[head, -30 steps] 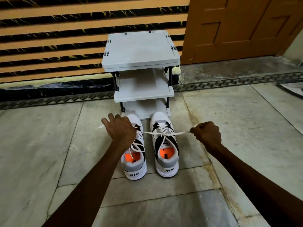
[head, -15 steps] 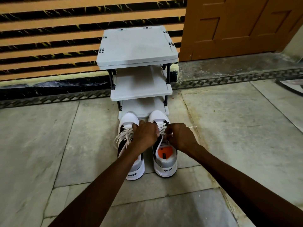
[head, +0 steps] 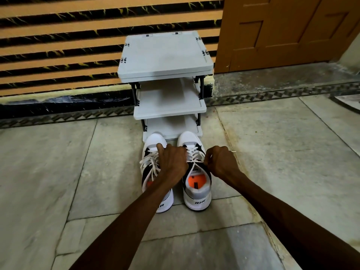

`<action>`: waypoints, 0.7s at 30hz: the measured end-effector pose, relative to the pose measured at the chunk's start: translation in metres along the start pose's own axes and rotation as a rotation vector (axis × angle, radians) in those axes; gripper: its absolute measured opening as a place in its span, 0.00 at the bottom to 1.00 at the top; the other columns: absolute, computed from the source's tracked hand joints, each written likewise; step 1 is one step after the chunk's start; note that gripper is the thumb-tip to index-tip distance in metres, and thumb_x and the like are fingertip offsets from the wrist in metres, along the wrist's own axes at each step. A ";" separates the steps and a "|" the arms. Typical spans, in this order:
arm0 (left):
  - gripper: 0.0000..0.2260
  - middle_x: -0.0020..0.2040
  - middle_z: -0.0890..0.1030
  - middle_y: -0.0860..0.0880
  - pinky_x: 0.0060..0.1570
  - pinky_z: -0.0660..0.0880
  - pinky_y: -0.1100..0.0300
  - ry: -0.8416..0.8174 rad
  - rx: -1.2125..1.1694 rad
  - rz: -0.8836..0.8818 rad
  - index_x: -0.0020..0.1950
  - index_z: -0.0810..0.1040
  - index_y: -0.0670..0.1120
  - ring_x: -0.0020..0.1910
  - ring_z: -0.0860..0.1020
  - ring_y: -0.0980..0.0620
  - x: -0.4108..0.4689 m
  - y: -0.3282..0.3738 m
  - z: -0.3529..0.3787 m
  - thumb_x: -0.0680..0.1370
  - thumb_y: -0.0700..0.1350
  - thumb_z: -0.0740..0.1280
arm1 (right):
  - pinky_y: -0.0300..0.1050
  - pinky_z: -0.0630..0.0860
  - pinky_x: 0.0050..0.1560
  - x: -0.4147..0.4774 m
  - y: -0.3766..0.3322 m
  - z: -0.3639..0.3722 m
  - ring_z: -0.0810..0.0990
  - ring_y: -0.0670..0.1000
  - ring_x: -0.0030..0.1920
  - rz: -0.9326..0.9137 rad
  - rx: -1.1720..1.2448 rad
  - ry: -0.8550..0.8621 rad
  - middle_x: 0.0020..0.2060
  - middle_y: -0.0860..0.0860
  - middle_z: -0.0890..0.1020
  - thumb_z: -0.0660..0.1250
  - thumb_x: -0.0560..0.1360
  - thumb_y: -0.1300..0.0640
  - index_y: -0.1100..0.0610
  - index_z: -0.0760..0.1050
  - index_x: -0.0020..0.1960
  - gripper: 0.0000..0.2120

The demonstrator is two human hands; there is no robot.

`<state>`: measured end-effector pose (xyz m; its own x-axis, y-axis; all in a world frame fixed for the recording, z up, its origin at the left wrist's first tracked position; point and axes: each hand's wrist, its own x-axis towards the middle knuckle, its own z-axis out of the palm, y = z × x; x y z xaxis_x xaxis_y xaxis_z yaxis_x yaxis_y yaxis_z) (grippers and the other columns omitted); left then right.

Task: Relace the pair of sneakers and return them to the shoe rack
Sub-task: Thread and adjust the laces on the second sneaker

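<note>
In the head view, the left hand (head: pixel 172 162) and right hand (head: pixel 220 162) were closed, each pinching the lace (head: pixel 191 159) over the right sneaker (head: pixel 196 184) beside the left sneaker (head: pixel 153 172), on the floor against the shoe rack (head: pixel 165 55); an uneven pull could have left the knot loose.

We've got both hands, left hand (head: pixel 174 162) and right hand (head: pixel 221 162), pinching the lace (head: pixel 192 166) over the right sneaker (head: pixel 196 190), toes at the rack (head: pixel 165 55).

White-black sneakers (head: pixel 196 180) — apparently half-laced, fronting shoe rack (head: pixel 165 55)
</note>
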<state>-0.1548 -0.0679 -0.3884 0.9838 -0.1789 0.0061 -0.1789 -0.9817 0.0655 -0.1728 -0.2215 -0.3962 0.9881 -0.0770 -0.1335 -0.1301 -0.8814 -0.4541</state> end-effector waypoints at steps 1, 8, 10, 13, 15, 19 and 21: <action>0.07 0.43 0.84 0.50 0.56 0.60 0.47 -0.006 0.009 0.007 0.44 0.80 0.50 0.51 0.77 0.47 0.000 -0.001 -0.001 0.69 0.41 0.66 | 0.46 0.79 0.38 -0.001 -0.002 -0.001 0.83 0.59 0.39 -0.009 -0.030 -0.005 0.40 0.58 0.83 0.72 0.70 0.51 0.58 0.81 0.43 0.10; 0.06 0.47 0.85 0.54 0.66 0.61 0.42 -0.378 -0.315 -0.042 0.39 0.83 0.53 0.55 0.77 0.51 0.007 -0.029 -0.022 0.72 0.51 0.67 | 0.48 0.80 0.51 0.005 -0.002 -0.025 0.83 0.54 0.48 -0.025 0.022 -0.227 0.42 0.52 0.86 0.69 0.73 0.56 0.55 0.85 0.44 0.07; 0.08 0.45 0.86 0.50 0.62 0.72 0.50 -0.488 -0.829 -0.047 0.36 0.83 0.51 0.51 0.81 0.52 0.009 -0.037 -0.032 0.75 0.47 0.69 | 0.45 0.77 0.53 0.005 -0.006 -0.037 0.82 0.49 0.48 0.024 0.325 -0.265 0.43 0.50 0.86 0.70 0.75 0.56 0.55 0.85 0.43 0.06; 0.05 0.41 0.84 0.49 0.42 0.74 0.72 -0.419 -1.147 -0.093 0.44 0.83 0.41 0.39 0.82 0.63 0.010 -0.033 -0.042 0.76 0.37 0.68 | 0.34 0.74 0.46 0.002 -0.013 -0.051 0.81 0.42 0.43 0.069 0.682 -0.232 0.45 0.53 0.86 0.67 0.78 0.57 0.61 0.84 0.46 0.10; 0.05 0.39 0.84 0.51 0.38 0.74 0.75 -0.343 -1.276 -0.150 0.48 0.83 0.36 0.37 0.81 0.63 0.010 -0.027 -0.042 0.76 0.34 0.68 | 0.26 0.72 0.37 0.000 -0.014 -0.052 0.80 0.37 0.37 0.074 0.822 -0.206 0.45 0.55 0.84 0.66 0.79 0.58 0.68 0.82 0.52 0.13; 0.09 0.42 0.84 0.46 0.43 0.79 0.71 -0.234 -1.466 -0.307 0.53 0.81 0.33 0.36 0.83 0.60 0.009 -0.017 -0.032 0.73 0.32 0.70 | 0.24 0.73 0.34 0.001 -0.013 -0.045 0.82 0.40 0.40 0.126 1.015 -0.164 0.50 0.58 0.84 0.66 0.78 0.62 0.67 0.80 0.56 0.10; 0.11 0.42 0.84 0.44 0.50 0.80 0.64 -0.179 -1.482 -0.347 0.53 0.81 0.33 0.38 0.83 0.55 0.009 -0.010 -0.026 0.72 0.32 0.72 | 0.32 0.79 0.43 0.002 -0.014 -0.037 0.84 0.48 0.46 0.144 1.075 -0.137 0.53 0.62 0.84 0.66 0.78 0.64 0.66 0.81 0.56 0.10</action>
<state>-0.1440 -0.0578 -0.3629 0.9416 -0.0739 -0.3285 0.3256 -0.0490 0.9442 -0.1658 -0.2264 -0.3570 0.9488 -0.0355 -0.3138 -0.3139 0.0045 -0.9495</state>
